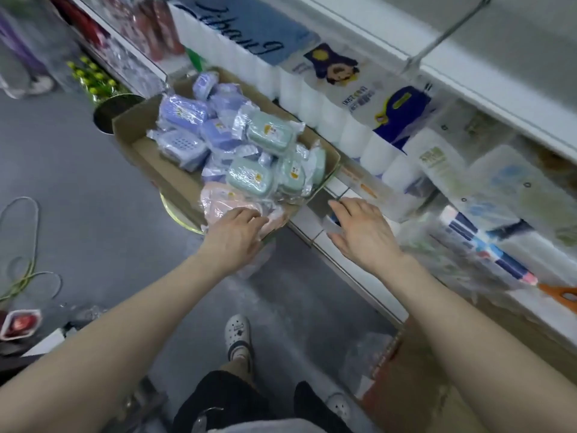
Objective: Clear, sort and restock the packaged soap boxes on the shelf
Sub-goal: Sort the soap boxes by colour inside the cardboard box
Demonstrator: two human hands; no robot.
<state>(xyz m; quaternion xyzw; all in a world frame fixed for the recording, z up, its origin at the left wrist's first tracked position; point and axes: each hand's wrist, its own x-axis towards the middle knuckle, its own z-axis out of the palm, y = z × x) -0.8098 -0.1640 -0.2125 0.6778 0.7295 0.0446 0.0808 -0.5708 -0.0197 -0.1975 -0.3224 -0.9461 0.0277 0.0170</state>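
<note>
An open cardboard box [137, 145] sits left of the shelf and holds several plastic-wrapped soap boxes: purple ones [182, 115] at the back, green ones [268, 135] in the middle, pink ones [224, 200] at the front. My left hand [237, 235] lies on the pink packs at the box's near corner, its fingers curled over the wrapping. My right hand [362, 232] rests over the white shelf edge [315, 226] just right of the box, fingers spread, with a small blue-and-white item partly hidden under it.
The shelf holds white paper-roll packs [327, 98], wrapped goods [499, 195] and an orange-handled tool [562, 293] at the right. A brown carton [415, 376] stands on the grey floor below. Green cord [25, 276] lies at the left. My feet are below.
</note>
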